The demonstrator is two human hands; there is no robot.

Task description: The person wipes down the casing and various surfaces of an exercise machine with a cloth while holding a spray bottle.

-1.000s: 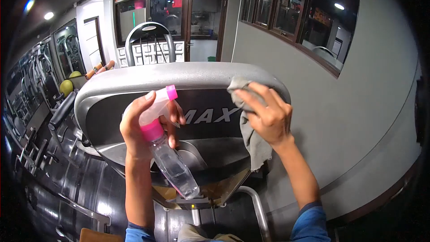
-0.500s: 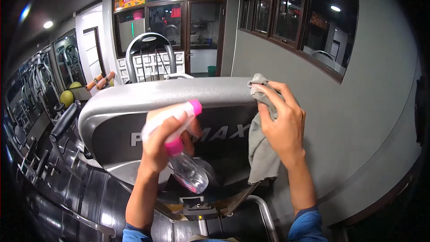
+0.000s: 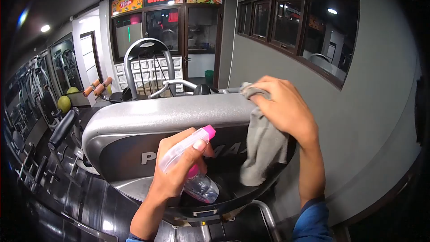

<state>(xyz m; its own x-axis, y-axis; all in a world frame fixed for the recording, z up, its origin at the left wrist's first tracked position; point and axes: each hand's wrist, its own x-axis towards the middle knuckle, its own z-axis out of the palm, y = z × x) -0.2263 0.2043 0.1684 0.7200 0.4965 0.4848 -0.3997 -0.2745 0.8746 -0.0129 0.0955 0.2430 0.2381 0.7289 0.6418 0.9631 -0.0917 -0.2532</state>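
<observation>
My left hand (image 3: 172, 170) is wrapped round a clear spray bottle (image 3: 202, 187) with a pink nozzle and collar, held in front of the dark panel of a gym machine. My right hand (image 3: 286, 107) grips a grey cloth (image 3: 265, 150) at the right end of the machine's silver top edge (image 3: 170, 110). Part of the cloth lies on that edge, and the rest hangs down over the dark panel. White lettering on the panel is partly hidden behind my left hand and the cloth.
Behind stands another machine with a silver arch (image 3: 149, 45). A grey wall (image 3: 367, 121) with dark-framed windows runs along the right. More gym equipment and a yellow ball (image 3: 64, 103) are at the left.
The view has tilted up, and the machine sits lower. My left hand with the bottle has moved right and down. My right hand now reaches over the top edge with the cloth.
</observation>
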